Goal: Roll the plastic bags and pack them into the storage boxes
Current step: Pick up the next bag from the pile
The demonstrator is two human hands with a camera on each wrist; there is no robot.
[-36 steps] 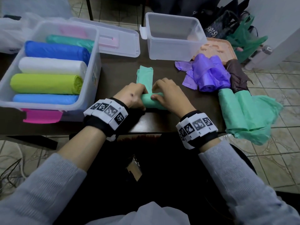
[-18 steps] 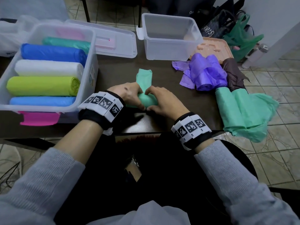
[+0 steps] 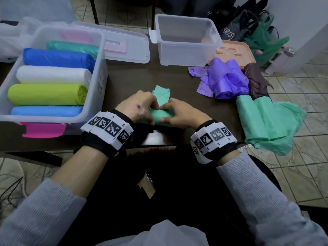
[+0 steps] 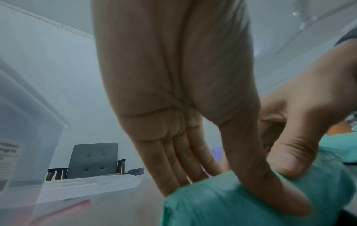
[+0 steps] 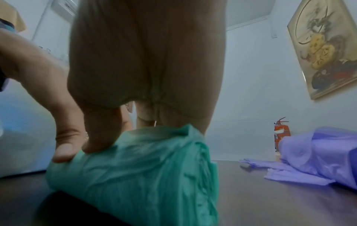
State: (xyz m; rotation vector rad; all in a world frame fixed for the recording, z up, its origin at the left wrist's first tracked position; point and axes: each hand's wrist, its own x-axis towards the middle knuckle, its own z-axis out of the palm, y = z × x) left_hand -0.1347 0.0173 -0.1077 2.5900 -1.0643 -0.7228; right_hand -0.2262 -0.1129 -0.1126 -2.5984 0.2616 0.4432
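A green plastic bag, rolled for most of its length (image 3: 160,116), lies near the front edge of the dark table (image 3: 127,77). My left hand (image 3: 142,110) grips its left end and my right hand (image 3: 177,113) grips its right end, fingers over the top and thumbs on the near side. A short flat tail (image 3: 161,94) sticks out beyond the fingers. The left wrist view shows the roll (image 4: 222,211) under my thumb; the right wrist view shows its crumpled right end (image 5: 146,175). A clear storage box (image 3: 101,80) at left holds several coloured rolls. A second clear box (image 3: 186,55) stands empty.
A clear lid (image 3: 131,50) lies between the boxes. Loose purple bags (image 3: 227,80), a brown bag (image 3: 255,80) and a pile of green bags (image 3: 266,121) lie at the table's right edge, with a peach tray (image 3: 236,50) behind them. The table edge is just under my wrists.
Both hands have turned the green roll further away from me. The flat tail beyond the fingers is shorter and the roll is thicker.
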